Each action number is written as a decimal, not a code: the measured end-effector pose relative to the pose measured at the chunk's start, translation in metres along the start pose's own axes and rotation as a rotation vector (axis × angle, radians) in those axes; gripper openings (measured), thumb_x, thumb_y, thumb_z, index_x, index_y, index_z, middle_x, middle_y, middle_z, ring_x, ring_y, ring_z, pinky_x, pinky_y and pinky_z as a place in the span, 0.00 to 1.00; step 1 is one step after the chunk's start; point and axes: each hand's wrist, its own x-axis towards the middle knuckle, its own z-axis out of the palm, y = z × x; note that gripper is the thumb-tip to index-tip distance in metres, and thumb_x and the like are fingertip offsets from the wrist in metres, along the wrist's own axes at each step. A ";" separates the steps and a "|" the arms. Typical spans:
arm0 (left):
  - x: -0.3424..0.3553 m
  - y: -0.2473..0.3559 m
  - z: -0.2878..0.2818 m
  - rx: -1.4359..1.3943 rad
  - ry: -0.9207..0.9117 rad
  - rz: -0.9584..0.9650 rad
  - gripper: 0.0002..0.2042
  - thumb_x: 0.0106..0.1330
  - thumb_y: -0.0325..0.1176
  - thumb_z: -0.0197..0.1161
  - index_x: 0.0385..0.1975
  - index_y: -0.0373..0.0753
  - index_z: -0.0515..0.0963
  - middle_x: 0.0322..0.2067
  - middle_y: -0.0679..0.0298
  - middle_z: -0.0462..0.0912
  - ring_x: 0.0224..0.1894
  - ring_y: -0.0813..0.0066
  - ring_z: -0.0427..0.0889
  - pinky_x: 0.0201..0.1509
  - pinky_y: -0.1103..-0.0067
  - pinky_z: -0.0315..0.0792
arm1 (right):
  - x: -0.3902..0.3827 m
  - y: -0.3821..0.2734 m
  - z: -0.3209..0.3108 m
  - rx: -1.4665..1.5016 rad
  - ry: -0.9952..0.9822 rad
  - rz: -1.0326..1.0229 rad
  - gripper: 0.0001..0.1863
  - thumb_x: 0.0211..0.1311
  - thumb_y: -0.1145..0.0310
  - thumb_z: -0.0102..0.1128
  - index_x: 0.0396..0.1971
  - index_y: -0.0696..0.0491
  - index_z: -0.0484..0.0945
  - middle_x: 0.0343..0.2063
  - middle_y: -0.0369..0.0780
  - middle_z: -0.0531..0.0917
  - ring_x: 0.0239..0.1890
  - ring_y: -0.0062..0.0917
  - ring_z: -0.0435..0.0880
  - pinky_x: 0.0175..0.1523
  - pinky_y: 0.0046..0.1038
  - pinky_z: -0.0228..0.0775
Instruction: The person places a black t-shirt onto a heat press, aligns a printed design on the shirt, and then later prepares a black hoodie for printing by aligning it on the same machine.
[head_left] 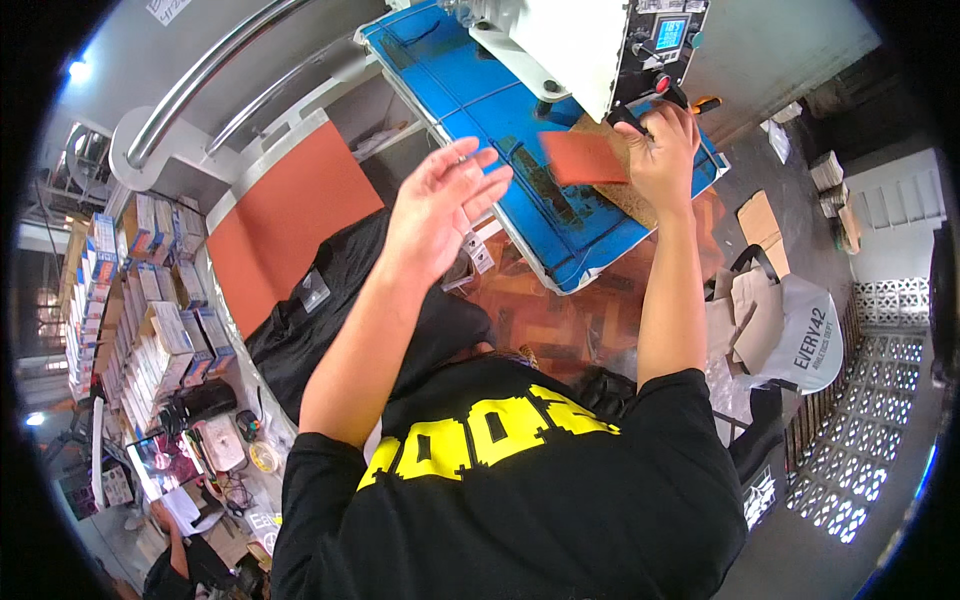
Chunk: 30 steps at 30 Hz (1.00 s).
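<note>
The workroom has a patterned reddish wood floor [535,315] and a blue-topped table [480,85], with a white machine [555,45] over the table's far side. At the machine's near corner, below a lit screen [669,36] and a red button [662,83], is a black handle [626,119], and the right hand [662,150] is closed around it. The handle looks rigid, hard and not at all fragile; being joined to a bulky machine, it probably resists more than its size suggests, and a full-fist hold on its bar seems the sound place to grip. Just beside that hand is a small orange sheet [588,160], blurred, over a brown board [632,208] on the table; whether the hand touches the sheet cannot be told. It looks thin, light and rubbery, likely bendy and a little grippy, so an edge or corner would suit a pinch. The left hand [450,200] is raised near the table's left edge, palm turned up and fingers loosely spread, holding nothing. Beyond it lies a large orange sheet [295,215], probably floppy and best lifted by two opposite edges, partly overlapped by soft black cloth [345,265]. Farther left stand stacked boxes [160,335]; to the right sits a pale bag [810,372].
</note>
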 end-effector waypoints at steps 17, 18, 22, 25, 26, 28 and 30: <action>-0.248 0.107 -0.344 2.053 0.809 0.330 0.09 0.63 0.31 0.66 0.41 0.41 0.79 0.43 0.57 0.78 0.50 0.52 0.75 0.50 0.58 0.70 | -0.105 -0.245 0.193 0.517 -0.399 0.134 0.17 0.62 0.65 0.66 0.48 0.57 0.80 0.47 0.50 0.83 0.55 0.45 0.80 0.62 0.39 0.70; -0.246 0.114 -0.351 2.051 0.777 0.382 0.08 0.63 0.31 0.65 0.40 0.41 0.78 0.42 0.57 0.78 0.49 0.52 0.76 0.49 0.58 0.69 | -0.117 -0.252 0.217 0.511 -0.412 0.195 0.19 0.62 0.63 0.66 0.50 0.57 0.79 0.48 0.51 0.83 0.55 0.46 0.80 0.62 0.40 0.70; -0.243 0.132 -0.367 1.562 0.958 0.352 0.09 0.68 0.34 0.62 0.38 0.35 0.75 0.29 0.52 0.83 0.37 0.51 0.82 0.46 0.60 0.72 | -0.085 -0.241 0.228 0.322 -0.729 0.393 0.17 0.59 0.57 0.71 0.35 0.57 0.84 0.35 0.49 0.87 0.41 0.42 0.87 0.48 0.38 0.77; -0.258 0.150 -0.370 1.513 0.734 0.167 0.12 0.66 0.37 0.66 0.39 0.34 0.78 0.31 0.51 0.84 0.35 0.56 0.84 0.43 0.66 0.75 | -0.053 -0.223 0.208 0.379 -0.967 0.322 0.16 0.61 0.57 0.69 0.34 0.57 0.83 0.34 0.48 0.86 0.38 0.37 0.86 0.47 0.36 0.75; -0.265 0.159 -0.369 1.560 0.648 0.045 0.12 0.66 0.37 0.67 0.39 0.34 0.79 0.31 0.51 0.85 0.35 0.57 0.84 0.43 0.67 0.75 | -0.047 -0.212 0.204 0.389 -1.015 0.289 0.16 0.62 0.58 0.68 0.34 0.57 0.82 0.32 0.47 0.86 0.36 0.35 0.85 0.45 0.35 0.74; -0.285 0.185 -0.359 1.524 0.584 -0.135 0.11 0.64 0.34 0.69 0.38 0.32 0.82 0.31 0.55 0.85 0.33 0.66 0.83 0.41 0.74 0.75 | -0.034 -0.208 0.180 0.445 -1.010 0.174 0.14 0.64 0.61 0.68 0.32 0.57 0.79 0.28 0.40 0.81 0.31 0.27 0.79 0.40 0.31 0.72; -0.304 0.207 -0.344 1.218 0.563 0.110 0.11 0.63 0.33 0.69 0.37 0.31 0.82 0.29 0.60 0.84 0.33 0.76 0.80 0.40 0.77 0.74 | -0.020 -0.194 0.155 0.700 -1.091 0.276 0.09 0.63 0.66 0.68 0.35 0.56 0.80 0.29 0.36 0.82 0.32 0.20 0.79 0.38 0.26 0.71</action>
